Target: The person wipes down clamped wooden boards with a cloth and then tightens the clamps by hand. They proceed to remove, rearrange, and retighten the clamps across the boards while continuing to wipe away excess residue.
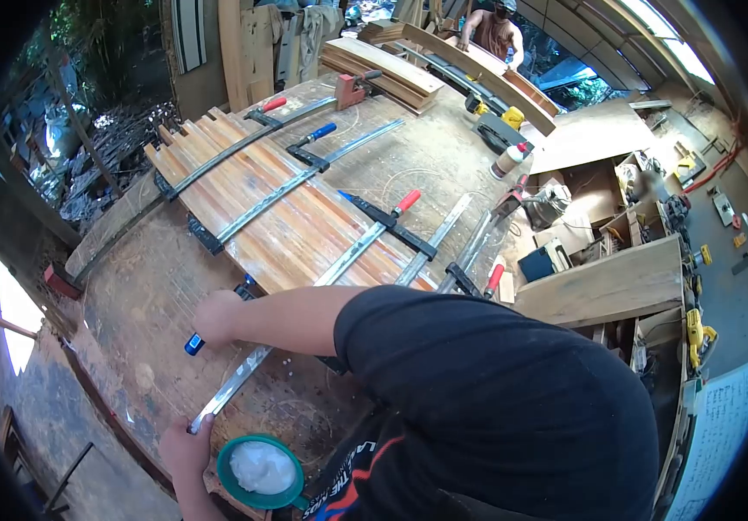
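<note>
Bar end (pixel 211 406): left fingers (pixel 205 425) | bowl rim (pixel 261 501): near | panel edge (pixel 248 262): apart

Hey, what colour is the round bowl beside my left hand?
The bowl is teal green; it shows best in the head view.

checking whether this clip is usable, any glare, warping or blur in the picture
Head view: strong fisheye curve, black corners; head view: glare whitens the plywood sheet and a far-left patch; head view: the boards and left hand look fairly sharp, but writing on the paper is unreadable.
</note>
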Motion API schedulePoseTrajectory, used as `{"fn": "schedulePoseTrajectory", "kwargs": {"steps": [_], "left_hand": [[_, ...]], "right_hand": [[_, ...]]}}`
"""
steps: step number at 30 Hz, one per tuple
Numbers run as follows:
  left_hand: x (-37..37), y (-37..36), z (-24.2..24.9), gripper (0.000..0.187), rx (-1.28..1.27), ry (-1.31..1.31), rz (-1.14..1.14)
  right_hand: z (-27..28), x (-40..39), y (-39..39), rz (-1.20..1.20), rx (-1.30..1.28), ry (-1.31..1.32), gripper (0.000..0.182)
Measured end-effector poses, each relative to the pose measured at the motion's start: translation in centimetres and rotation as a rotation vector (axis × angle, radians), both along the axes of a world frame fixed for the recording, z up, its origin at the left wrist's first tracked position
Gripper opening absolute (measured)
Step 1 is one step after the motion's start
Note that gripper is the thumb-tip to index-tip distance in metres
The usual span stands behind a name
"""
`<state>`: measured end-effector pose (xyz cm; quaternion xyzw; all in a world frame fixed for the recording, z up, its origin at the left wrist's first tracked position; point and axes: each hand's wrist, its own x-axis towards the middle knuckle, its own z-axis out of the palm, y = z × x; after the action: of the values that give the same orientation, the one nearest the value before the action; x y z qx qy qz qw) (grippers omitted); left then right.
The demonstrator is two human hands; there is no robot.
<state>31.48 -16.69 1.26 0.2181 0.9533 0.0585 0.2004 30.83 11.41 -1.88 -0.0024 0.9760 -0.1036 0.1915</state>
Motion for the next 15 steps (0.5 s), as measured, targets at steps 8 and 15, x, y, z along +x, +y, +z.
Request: {"fn": "schedulePoseTrajectory", "kwargs": {"steps": [8, 15], "left_hand": [[-5.2, 8.0, -1.9, 0.057, 0.261, 0.238, -0.392], [-4.9, 14.4, -3.2, 0.040, -0.001, 0.057, -0.279]], "right_hand": [[-0.4, 0.7, 0.5, -0.044, 0.010, 0.072, 0.021], [3.2, 9.4, 5.8, -0.223, -0.174, 0.572, 0.038]]}}
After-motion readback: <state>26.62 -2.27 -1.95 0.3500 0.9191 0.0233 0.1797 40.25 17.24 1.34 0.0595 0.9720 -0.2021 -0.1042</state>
